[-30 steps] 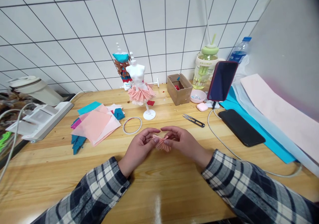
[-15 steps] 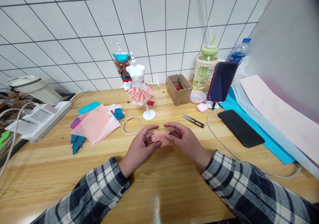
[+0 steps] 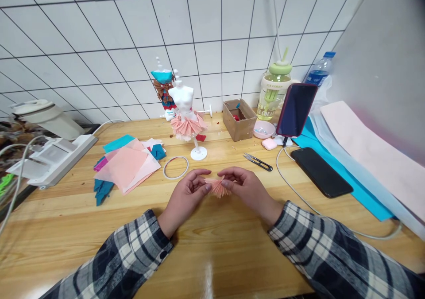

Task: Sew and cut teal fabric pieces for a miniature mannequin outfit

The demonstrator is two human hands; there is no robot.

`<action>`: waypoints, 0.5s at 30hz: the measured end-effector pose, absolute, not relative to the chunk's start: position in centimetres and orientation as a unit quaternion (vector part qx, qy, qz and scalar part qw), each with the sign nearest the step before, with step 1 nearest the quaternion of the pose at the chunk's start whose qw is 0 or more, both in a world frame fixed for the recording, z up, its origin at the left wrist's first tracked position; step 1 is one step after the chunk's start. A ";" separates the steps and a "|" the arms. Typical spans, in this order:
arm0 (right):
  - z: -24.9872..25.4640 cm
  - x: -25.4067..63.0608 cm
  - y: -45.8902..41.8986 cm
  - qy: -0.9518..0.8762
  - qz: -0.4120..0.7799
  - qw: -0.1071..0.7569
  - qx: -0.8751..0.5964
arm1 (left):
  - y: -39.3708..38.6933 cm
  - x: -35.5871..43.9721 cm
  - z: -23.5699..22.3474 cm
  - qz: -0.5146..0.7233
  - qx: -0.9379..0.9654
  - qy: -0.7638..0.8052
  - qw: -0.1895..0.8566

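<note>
A piece of pleated pink crepe paper (image 3: 219,189) fans out downward between my two hands, just above the table. My left hand (image 3: 186,197) pinches its left side between thumb and fingers. On the other side, my right hand (image 3: 248,188) grips the paper's upper right part with thumb and fingertips. Behind the hands stands a small white dress form (image 3: 182,97) on a round base, wearing a pink pleated paper skirt (image 3: 188,126). Thread snips (image 3: 258,161) lie beyond my right hand, and a white ring of tape (image 3: 175,168) lies beyond my left.
Coloured paper sheets (image 3: 124,166) lie at the left near a white power strip (image 3: 63,161). A cardboard box (image 3: 239,124), a pink dish (image 3: 264,130) and a green-lidded bottle (image 3: 274,91) stand at the back. Two phones, one upright (image 3: 296,110), one flat (image 3: 321,171), and a cable are right.
My left thumb and fingers have shifted on the pink paper, taking it nearer its upper left edge. The paper's lower part now spreads downward more. My right hand has barely moved.
</note>
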State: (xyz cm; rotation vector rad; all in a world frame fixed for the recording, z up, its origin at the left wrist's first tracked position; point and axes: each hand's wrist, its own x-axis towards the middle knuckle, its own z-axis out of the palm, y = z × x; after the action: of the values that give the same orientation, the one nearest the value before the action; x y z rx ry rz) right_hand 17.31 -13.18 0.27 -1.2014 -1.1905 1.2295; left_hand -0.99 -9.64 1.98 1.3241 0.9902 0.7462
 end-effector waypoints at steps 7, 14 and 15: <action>0.6 17.6 -13.3 -0.361 0.711 0.486 -0.359 | -9.1 -1.6 1.4 0.307 0.508 0.348 0.725; -0.1 17.3 -13.3 -0.412 0.695 0.450 -0.382 | -9.0 -1.7 0.9 0.289 0.497 0.316 0.754; -0.2 17.3 -13.3 -0.424 0.681 0.451 -0.392 | -9.0 -1.7 0.9 0.290 0.498 0.318 0.753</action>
State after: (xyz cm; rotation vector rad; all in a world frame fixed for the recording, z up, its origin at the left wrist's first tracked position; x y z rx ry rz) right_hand 17.26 -13.26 -0.17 -0.9682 -1.0473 1.6823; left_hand -1.74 -9.02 0.91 1.0870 0.6951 0.6327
